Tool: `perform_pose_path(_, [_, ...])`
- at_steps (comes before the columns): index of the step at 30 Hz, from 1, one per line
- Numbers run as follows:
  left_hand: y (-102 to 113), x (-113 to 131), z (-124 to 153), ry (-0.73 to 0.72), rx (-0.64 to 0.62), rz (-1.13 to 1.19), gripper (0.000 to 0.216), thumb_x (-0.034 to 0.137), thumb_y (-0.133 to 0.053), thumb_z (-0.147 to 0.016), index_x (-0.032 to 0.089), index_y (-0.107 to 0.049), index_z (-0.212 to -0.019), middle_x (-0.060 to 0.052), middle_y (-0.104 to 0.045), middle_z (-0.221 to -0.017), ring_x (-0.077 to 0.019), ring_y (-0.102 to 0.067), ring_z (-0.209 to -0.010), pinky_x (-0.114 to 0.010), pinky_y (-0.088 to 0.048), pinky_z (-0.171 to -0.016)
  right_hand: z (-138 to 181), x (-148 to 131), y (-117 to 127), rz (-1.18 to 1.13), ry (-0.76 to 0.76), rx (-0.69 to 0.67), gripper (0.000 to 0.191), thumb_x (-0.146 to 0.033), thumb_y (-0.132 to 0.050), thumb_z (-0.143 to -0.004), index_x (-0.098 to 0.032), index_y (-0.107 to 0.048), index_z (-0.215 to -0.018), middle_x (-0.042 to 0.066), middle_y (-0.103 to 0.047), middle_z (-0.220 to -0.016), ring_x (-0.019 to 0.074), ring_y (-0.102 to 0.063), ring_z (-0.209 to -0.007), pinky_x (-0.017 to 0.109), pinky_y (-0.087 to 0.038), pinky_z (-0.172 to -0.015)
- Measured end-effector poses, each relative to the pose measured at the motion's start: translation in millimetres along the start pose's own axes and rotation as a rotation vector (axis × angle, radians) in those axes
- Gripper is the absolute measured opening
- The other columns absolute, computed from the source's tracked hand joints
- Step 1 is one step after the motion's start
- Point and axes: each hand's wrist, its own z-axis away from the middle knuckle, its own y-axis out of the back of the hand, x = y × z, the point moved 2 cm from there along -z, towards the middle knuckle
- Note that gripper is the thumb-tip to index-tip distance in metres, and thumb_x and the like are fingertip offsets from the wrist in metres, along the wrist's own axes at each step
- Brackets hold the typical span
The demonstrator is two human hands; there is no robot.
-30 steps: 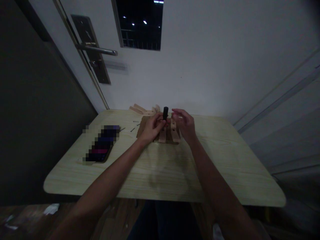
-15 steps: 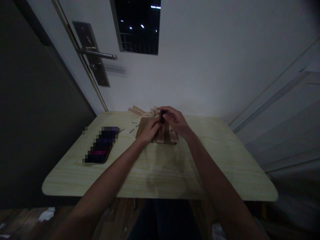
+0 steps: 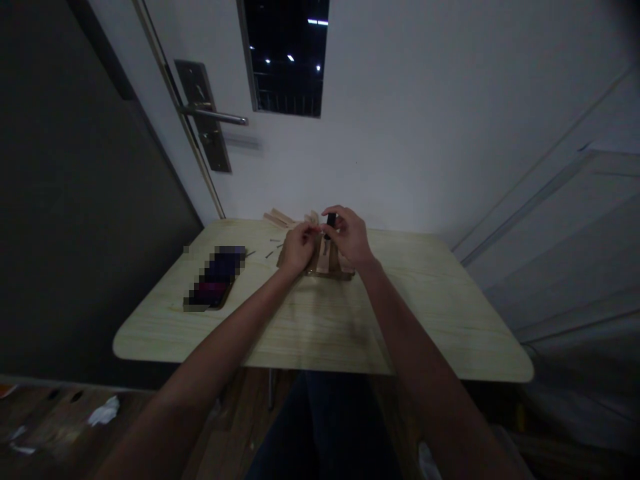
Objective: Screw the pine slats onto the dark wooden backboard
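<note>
Pale table [image 3: 320, 320] against a white wall [image 3: 425, 133]. My right hand [image 3: 350, 237], open a second ago, now pinches the black driver [image 3: 331, 220] standing on the wood frame [image 3: 327, 263]. My left hand [image 3: 297, 248], at the driver's nine o'clock, curls; I cannot tell what it holds. The turning grip looks passed to my right.

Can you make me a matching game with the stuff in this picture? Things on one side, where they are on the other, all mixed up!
Things:
1. black tool
2. phone
3. door handle
4. wooden piece

Places:
A. flat on the table, off to the left
B. high up behind the table, left of the dark window
C. pinched in the right hand
D. on the table, partly under the left hand

Pairs: 1-C, 2-A, 3-B, 4-D
</note>
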Motion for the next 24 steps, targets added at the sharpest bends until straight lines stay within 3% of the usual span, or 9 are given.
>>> perform_pose_path(3, [12.5,6.7,9.1,-0.092,-0.134,-0.378,0.031,0.008,-0.050,-0.074,0.018,-0.069,-0.096,-0.009,-0.068,-0.105,-0.0258,-0.058,-0.108,-0.044,-0.044,-0.099,-1.2,-1.6,1.1,0.086,0.010,-0.016,0.016,-0.030,-0.060,-0.086,-0.023,-0.066,-0.099,0.005,-0.066,-0.093,0.0163,-0.059,-0.076,0.033,-0.051,-0.077])
perform_pose_path(5, [19.4,4.6,16.4,-0.119,-0.204,-0.456,0.030,0.010,-0.050,-0.077,0.018,-0.071,-0.097,-0.009,-0.068,-0.111,-0.0255,-0.058,-0.110,-0.042,-0.044,-0.101,-1.6,-1.9,1.2,0.077,0.034,-0.026,0.022,-0.031,-0.051,-0.091,-0.020,-0.065,-0.104,0.008,-0.068,-0.101,0.0173,-0.062,-0.083,0.034,-0.052,-0.080])
perform_pose_path(9, [29.1,-10.3,30.1,-0.048,-0.081,-0.431,0.030,0.014,-0.046,-0.083,0.017,-0.071,-0.098,-0.009,-0.070,-0.108,-0.0247,-0.061,-0.107,-0.042,-0.047,-0.100,-0.1,-3.8,1.3,0.002,0.057,-0.081,0.030,-0.033,-0.042,-0.095,-0.020,-0.064,-0.110,0.010,-0.069,-0.112,0.0191,-0.063,-0.102,0.034,-0.052,-0.087])
perform_pose_path(14, [30.2,-22.5,40.3,-0.061,-0.040,-0.329,0.033,0.010,-0.045,-0.079,0.016,-0.070,-0.099,-0.009,-0.069,-0.114,-0.0240,-0.059,-0.113,-0.042,-0.045,-0.104,5.7,-12.4,3.8,-0.003,-0.054,-0.077,0.025,-0.025,-0.049,-0.091,-0.021,-0.063,-0.112,0.005,-0.070,-0.102,0.0150,-0.065,-0.081,0.029,-0.053,-0.075])
perform_pose_path(19, [31.4,-22.3,42.4,-0.092,-0.027,-0.306,0.031,0.012,-0.045,-0.080,0.017,-0.070,-0.098,-0.009,-0.069,-0.114,-0.0246,-0.059,-0.113,-0.045,-0.046,-0.103,5.7,-20.7,3.4,0.188,-0.038,-0.039,0.017,-0.027,-0.059,-0.088,-0.021,-0.065,-0.102,0.004,-0.067,-0.088,0.0153,-0.060,-0.075,0.030,-0.049,-0.077])
perform_pose_path(24, [34.6,-22.6,44.0,-0.090,-0.008,-0.296,0.027,0.014,-0.047,-0.081,0.018,-0.070,-0.095,-0.009,-0.070,-0.110,-0.0246,-0.061,-0.109,-0.045,-0.048,-0.100,5.9,-21.0,-3.6,0.204,-0.016,0.015,0.019,-0.025,-0.052,-0.091,-0.018,-0.064,-0.104,0.009,-0.067,-0.099,0.0182,-0.061,-0.088,0.033,-0.049,-0.085])
